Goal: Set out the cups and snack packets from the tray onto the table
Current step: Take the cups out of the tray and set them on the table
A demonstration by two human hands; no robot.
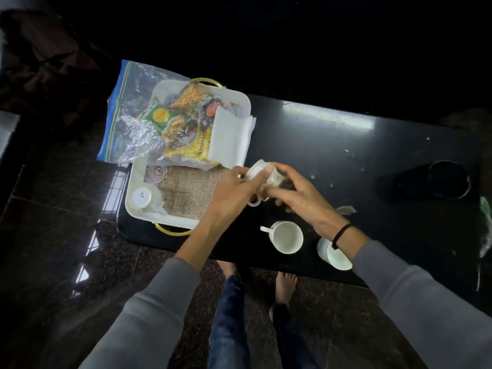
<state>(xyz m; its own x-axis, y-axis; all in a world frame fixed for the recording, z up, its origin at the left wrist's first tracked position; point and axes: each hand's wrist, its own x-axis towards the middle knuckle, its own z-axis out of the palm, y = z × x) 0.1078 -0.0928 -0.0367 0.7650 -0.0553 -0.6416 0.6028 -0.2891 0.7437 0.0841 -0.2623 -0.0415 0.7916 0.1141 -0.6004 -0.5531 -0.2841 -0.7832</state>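
A white tray (133, 198) with gold handles sits on the left end of a black table (359, 155). Both my left hand (229, 198) and my right hand (300, 198) grip a white patterned cup (259, 173), tilted, just past the tray's right edge. One upside-down cup (145, 199) and a clear glass (155, 173) remain at the tray's left side on a burlap mat (189, 193). Yellow and green snack packets (183, 123) and white napkins (229, 137) fill the tray's far half. Two white cups (286, 237) (332, 254) stand upright near the table's front edge.
A clear zip bag (130, 113) with a blue edge lies over the tray's far left corner. A dark round container (447, 179) stands at the table's right. Crumbs dot the tabletop. My bare feet are on the dark floor below the table's front edge.
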